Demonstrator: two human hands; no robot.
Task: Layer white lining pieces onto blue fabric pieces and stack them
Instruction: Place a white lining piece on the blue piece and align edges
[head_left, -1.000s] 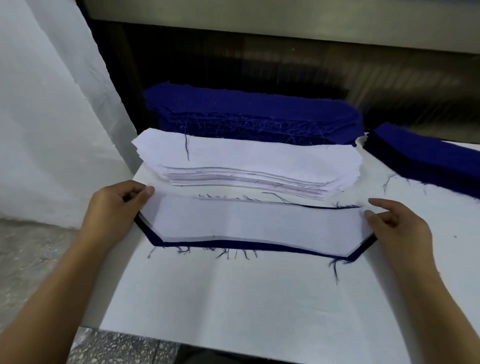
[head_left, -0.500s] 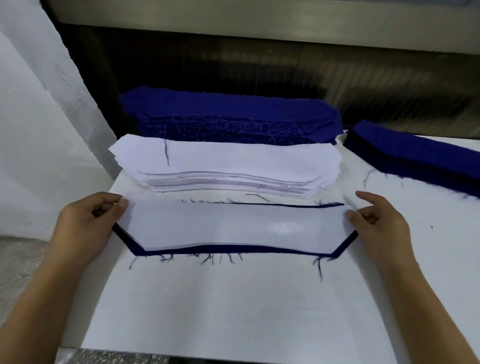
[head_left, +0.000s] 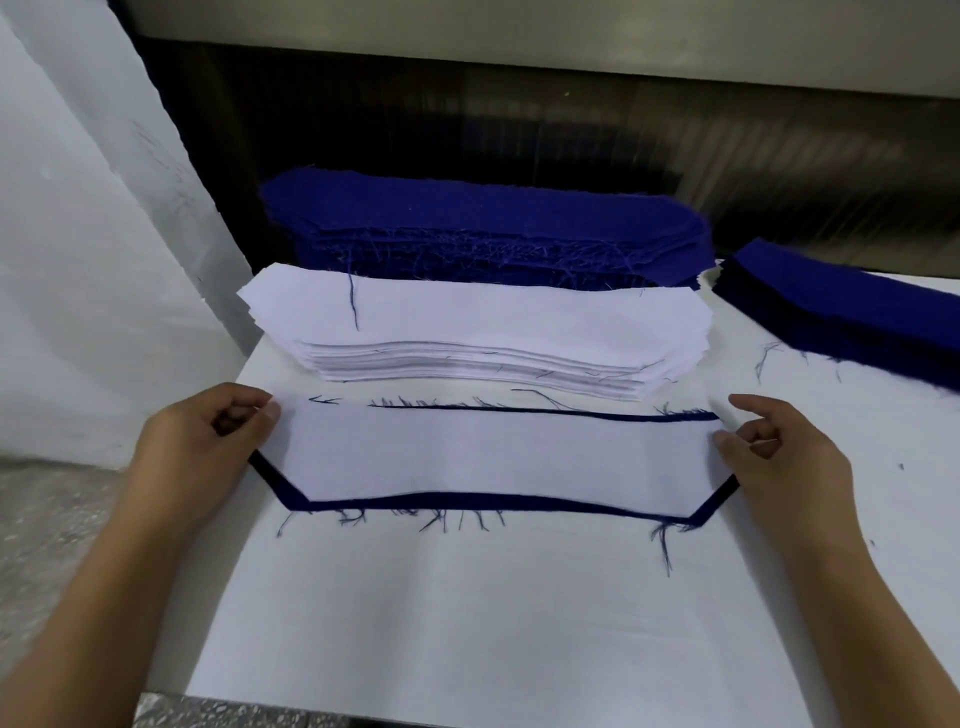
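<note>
White lining piece (head_left: 493, 457): lying atop blue fabric piece (head_left: 467, 503), front of table (head_left: 467, 623) | pinching its ends with left hand (head_left: 192, 457) and right hand (head_left: 784, 467) | squaring edges | next: probably lifting pair evenly, keeping layers aligned

white lining piece (head_left: 493, 457) | dark blue fabric piece (head_left: 467, 503) | white stack (head_left: 467, 332) | blue stacks (head_left: 483, 218) | white table (head_left: 467, 623)

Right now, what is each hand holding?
Left hand: pinching the left end of the white lining piece laid on the blue fabric piece.
Right hand: pinching its right end.
</note>
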